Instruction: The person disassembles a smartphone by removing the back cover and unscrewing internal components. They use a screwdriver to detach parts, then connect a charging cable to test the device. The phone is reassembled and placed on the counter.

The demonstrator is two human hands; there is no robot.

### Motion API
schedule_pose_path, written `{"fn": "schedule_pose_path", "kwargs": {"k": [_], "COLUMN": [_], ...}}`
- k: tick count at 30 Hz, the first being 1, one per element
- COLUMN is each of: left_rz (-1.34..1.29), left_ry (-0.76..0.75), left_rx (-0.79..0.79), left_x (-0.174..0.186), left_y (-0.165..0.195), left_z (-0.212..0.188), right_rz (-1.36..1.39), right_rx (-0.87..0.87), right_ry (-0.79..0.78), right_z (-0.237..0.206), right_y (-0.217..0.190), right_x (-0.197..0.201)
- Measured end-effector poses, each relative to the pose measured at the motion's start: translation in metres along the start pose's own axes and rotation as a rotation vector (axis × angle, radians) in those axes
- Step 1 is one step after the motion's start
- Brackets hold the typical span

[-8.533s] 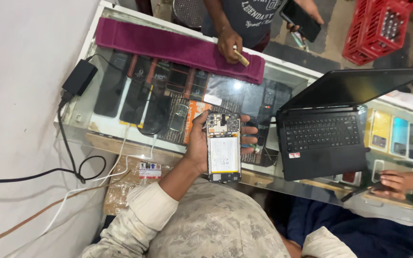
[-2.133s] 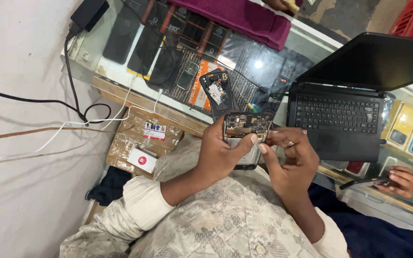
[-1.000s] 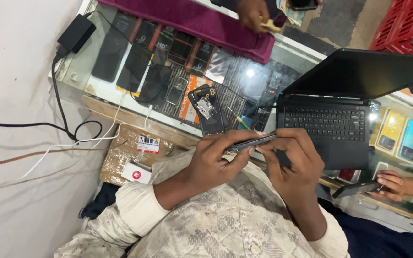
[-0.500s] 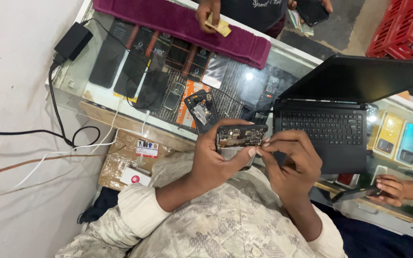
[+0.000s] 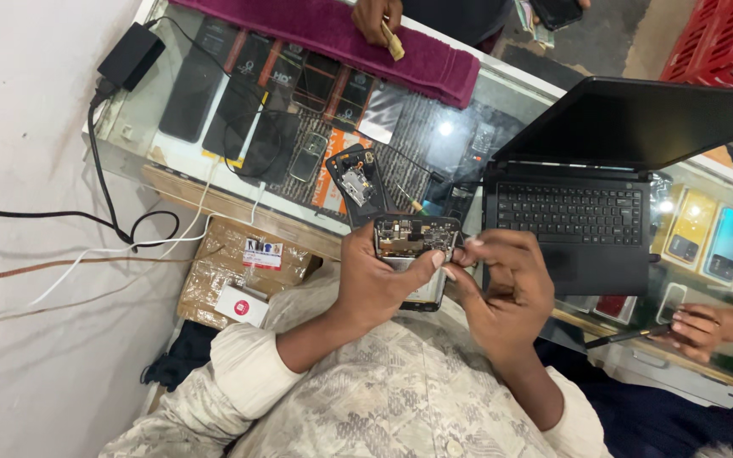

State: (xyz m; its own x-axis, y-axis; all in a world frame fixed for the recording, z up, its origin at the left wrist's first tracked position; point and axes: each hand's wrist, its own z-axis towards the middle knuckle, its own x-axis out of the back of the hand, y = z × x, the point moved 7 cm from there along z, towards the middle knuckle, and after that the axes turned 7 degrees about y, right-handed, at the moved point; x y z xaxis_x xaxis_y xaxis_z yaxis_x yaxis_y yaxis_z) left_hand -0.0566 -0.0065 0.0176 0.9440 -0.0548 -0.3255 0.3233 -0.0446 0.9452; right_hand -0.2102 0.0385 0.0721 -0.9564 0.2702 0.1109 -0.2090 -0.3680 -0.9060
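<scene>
Gripping an opened smartphone [image 5: 413,254] with its circuit board bared, the left hand [image 5: 375,284] holds it above the glass tabletop [image 5: 460,140]; the right hand [image 5: 502,288] pinches its right edge, near the laptop [image 5: 579,212].

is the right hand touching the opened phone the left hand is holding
Touching. In the head view the right hand has its fingertips pressed to the right edge of the opened phone, which the left hand grips from below.
</scene>
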Motion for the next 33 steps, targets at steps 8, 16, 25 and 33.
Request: {"fn": "schedule_pose_path", "kwargs": {"k": [8,16,25,33], "left_rz": [-0.077,-0.156,-0.020,-0.186], "left_ry": [-0.081,-0.060,0.085,0.115], "left_rx": [0.091,0.165,0.250,0.421], "left_x": [-0.008,-0.005,0.014,0.022], "left_y": [-0.008,-0.030,-0.058,-0.083], "left_z": [-0.002,-0.006,-0.004,0.002], "right_rz": [0.146,0.191,0.205,0.317], "right_rx": [-0.323,-0.445,-0.392,-0.510], "right_ry": [0.008,-0.051,-0.030,-0.047], "right_z": [-0.009,-0.010,-0.023,-0.024], "right_y": [0.030,0.043,0.076,0.100], "right_x": [0.002,0.005,0.002,-0.010]}}
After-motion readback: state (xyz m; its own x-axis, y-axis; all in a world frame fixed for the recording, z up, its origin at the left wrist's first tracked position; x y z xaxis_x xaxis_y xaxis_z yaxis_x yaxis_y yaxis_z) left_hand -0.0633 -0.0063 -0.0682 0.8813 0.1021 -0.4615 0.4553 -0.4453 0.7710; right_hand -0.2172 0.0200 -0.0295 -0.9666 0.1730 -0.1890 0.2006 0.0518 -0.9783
